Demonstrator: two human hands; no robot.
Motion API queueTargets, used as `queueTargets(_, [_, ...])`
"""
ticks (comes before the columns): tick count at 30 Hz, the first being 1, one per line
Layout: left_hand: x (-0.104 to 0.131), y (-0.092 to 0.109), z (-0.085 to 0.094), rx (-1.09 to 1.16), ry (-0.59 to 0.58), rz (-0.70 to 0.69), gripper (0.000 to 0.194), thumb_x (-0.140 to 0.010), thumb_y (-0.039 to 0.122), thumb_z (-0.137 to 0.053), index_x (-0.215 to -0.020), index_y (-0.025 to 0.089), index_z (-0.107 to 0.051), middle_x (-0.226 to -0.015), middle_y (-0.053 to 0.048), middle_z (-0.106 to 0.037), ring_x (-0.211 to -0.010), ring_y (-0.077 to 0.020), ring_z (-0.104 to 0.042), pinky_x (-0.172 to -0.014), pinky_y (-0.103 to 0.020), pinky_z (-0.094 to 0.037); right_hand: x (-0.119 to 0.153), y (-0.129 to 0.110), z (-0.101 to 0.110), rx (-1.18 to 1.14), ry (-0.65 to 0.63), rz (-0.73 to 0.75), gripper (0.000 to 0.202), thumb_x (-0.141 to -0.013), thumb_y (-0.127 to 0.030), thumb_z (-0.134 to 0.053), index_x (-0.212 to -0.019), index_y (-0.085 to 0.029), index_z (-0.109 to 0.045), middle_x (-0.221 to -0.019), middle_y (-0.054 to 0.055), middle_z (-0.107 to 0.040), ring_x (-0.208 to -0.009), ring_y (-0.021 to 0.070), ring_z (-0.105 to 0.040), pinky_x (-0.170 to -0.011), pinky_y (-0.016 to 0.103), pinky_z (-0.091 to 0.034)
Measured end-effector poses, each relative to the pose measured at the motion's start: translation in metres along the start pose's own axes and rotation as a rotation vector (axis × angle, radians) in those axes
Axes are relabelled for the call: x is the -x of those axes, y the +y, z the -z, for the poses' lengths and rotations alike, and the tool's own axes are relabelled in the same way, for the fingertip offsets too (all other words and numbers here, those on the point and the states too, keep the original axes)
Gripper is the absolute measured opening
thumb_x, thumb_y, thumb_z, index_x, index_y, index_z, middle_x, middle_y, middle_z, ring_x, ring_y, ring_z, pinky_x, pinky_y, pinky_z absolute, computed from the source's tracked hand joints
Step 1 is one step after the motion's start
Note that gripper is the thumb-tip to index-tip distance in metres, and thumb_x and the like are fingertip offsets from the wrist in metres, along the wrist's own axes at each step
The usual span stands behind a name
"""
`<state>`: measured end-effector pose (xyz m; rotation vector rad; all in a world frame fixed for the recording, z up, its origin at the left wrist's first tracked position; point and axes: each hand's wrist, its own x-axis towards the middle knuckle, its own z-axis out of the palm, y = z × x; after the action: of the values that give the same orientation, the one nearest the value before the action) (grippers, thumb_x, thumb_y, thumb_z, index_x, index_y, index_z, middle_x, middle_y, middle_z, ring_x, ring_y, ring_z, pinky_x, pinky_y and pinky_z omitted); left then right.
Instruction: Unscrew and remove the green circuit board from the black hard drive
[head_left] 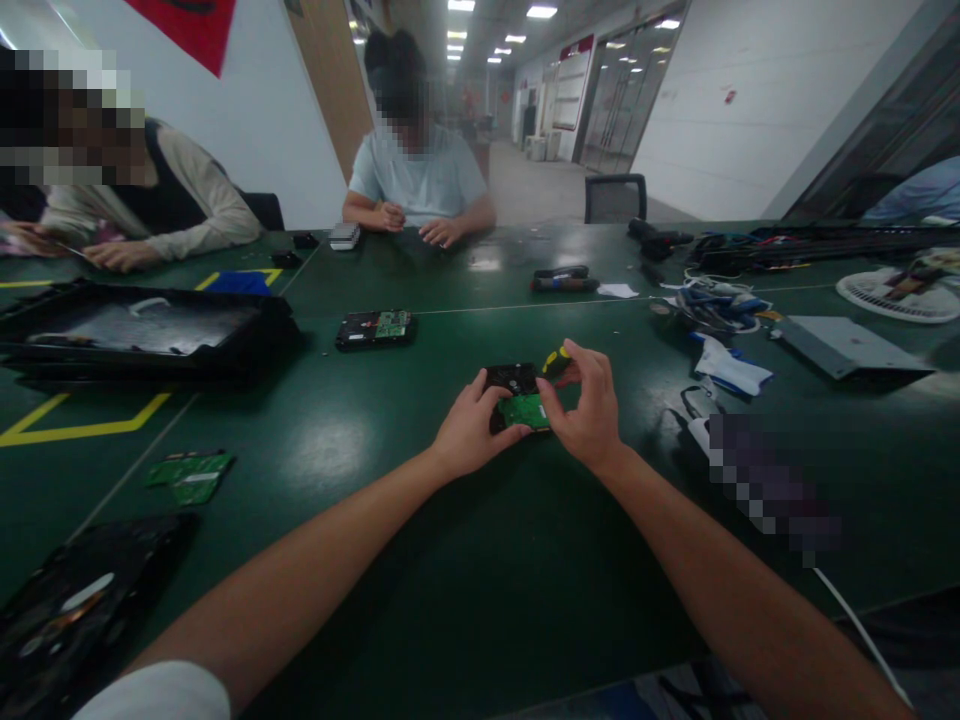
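Observation:
A black hard drive (pixel 512 377) with a green circuit board (pixel 523 411) on it lies on the green table in front of me. My left hand (pixel 474 425) grips its left side, thumb along the near edge and fingers at the far left corner. My right hand (pixel 589 405) is closed on a yellow and black screwdriver (pixel 556 362), its handle pointing up and left. Fingers of the same hand touch the drive's right edge. The screwdriver's tip is hidden.
Another drive (pixel 375 328) lies beyond my left hand. Black trays (pixel 142 330), a loose green board (pixel 192 476) and an opened drive (pixel 82 610) are left. Right are cables (pixel 716 303), a metal box (pixel 851 345) and a power strip (pixel 739 480). Two people sit across.

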<state>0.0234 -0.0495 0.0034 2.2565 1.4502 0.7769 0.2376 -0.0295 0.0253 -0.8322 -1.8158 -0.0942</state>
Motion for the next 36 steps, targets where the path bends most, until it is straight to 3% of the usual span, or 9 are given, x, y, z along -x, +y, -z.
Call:
queueTargets(12, [0.0004, -0.0005, -0.0013, 0.013, 0.008, 0.009, 0.06, -0.087, 0.059, -0.073, -0.133, 0.023, -0.06, -0.164, -0.019, -0.04, -0.158, -0.0369, -0.029, -0.121, -0.055, -0.039, -0.0008, -0.0014, 0.0006, -0.007, -0.018, 0.008, 0.072, -0.096, -0.02, -0.061, -0.161, -0.031, -0.031, -0.136, 0.014, -0.052, -0.113, 0.0265, -0.06, -0.081, 0.044, -0.067])
queueTargets(17, [0.0, 0.0001, -0.0016, 0.011, 0.016, 0.0, 0.06, -0.087, 0.057, -0.074, -0.133, 0.022, -0.06, -0.163, -0.019, -0.041, -0.159, -0.0366, -0.028, -0.122, -0.055, -0.038, -0.0006, -0.0019, 0.0004, -0.011, 0.001, -0.003, 0.072, -0.095, -0.022, -0.065, -0.159, -0.032, -0.034, -0.133, 0.012, -0.053, -0.101, 0.0227, -0.063, -0.077, 0.041, -0.067])
queueTargets(22, [0.0002, -0.0001, -0.0007, 0.013, 0.013, -0.004, 0.06, -0.087, 0.058, -0.073, -0.133, 0.021, -0.06, -0.163, -0.02, -0.041, -0.159, -0.0366, -0.028, -0.122, -0.054, -0.038, -0.0006, -0.0013, 0.0003, 0.006, -0.016, -0.015, 0.07, -0.098, -0.022, -0.06, -0.16, -0.032, -0.031, -0.138, 0.014, -0.053, -0.106, 0.0256, -0.064, -0.084, 0.048, -0.067])
queueTargets(28, [0.0003, -0.0008, -0.001, 0.009, 0.012, -0.001, 0.06, -0.087, 0.058, -0.073, -0.133, 0.022, -0.06, -0.164, -0.02, -0.04, -0.158, -0.0374, -0.029, -0.121, -0.056, -0.039, -0.0003, -0.0021, 0.0004, -0.001, -0.009, -0.024, 0.07, -0.097, -0.026, -0.064, -0.159, -0.031, -0.034, -0.13, 0.012, -0.056, -0.094, 0.0215, -0.066, -0.082, 0.044, -0.068])
queueTargets(32, [0.0006, -0.0011, -0.0012, 0.017, 0.016, 0.008, 0.06, -0.087, 0.059, -0.074, -0.133, 0.023, -0.06, -0.164, -0.019, -0.041, -0.158, -0.0371, -0.03, -0.121, -0.056, -0.039, -0.0005, -0.003, 0.0, 0.011, -0.019, -0.038, 0.068, -0.1, -0.026, -0.058, -0.162, -0.03, -0.029, -0.136, 0.014, -0.057, -0.099, 0.0237, -0.067, -0.087, 0.048, -0.067])
queueTargets(36, [0.0007, -0.0017, -0.0016, 0.022, 0.012, 0.012, 0.061, -0.087, 0.06, -0.073, -0.134, 0.023, -0.06, -0.164, -0.019, -0.04, -0.158, -0.0372, -0.029, -0.12, -0.056, -0.039, -0.0003, -0.0015, 0.0004, 0.028, -0.006, -0.028, 0.068, -0.098, -0.028, -0.063, -0.16, -0.032, -0.034, -0.134, 0.013, -0.058, -0.101, 0.025, -0.066, -0.084, 0.047, -0.067])
